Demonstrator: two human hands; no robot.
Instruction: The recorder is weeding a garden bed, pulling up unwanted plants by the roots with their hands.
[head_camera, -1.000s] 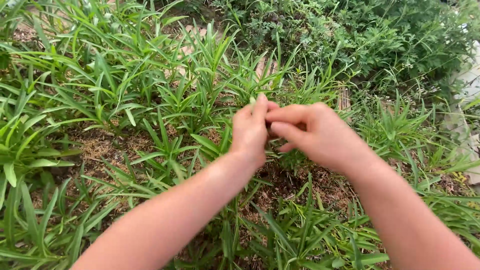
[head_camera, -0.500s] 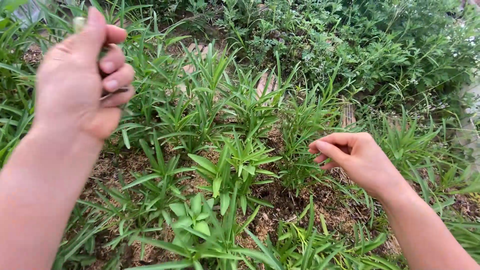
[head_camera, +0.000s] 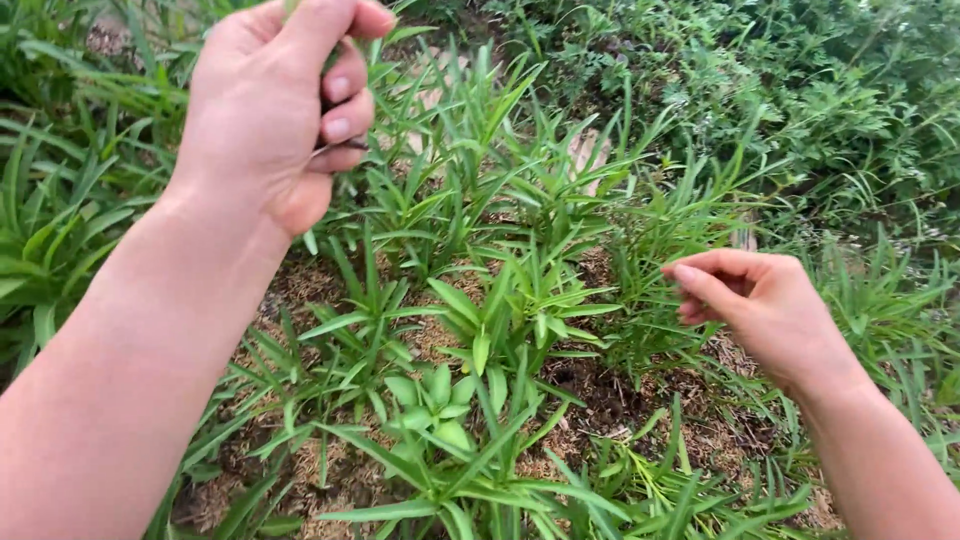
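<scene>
Two hands above a bed of narrow-leaved plants

Both hands hang over the same patch. The left hand (head_camera: 275, 110) is raised near the top of the head view, fingers curled shut and thumb pressed over them, pinching a thin dark stem piece (head_camera: 338, 148) that pokes out below the knuckles; a sliver of green shows at the thumb tip, too cropped to identify. The right hand (head_camera: 765, 305) hovers lower on the right, loosely curled with the forefinger and thumb drawn close; whether it holds anything I cannot tell. Between and below them stands a young plant with lance-shaped leaves (head_camera: 520, 310), and a paler, broader-leaved seedling (head_camera: 430, 400) grows just in front of it. Brown mulch (head_camera: 300, 290) covers the soil around the stems. My judgement on the risk: the pinched piece is slight and held only at the fingertips, so a relaxed grip could drop it into the dense foliage, where it would be hard to find
</scene>
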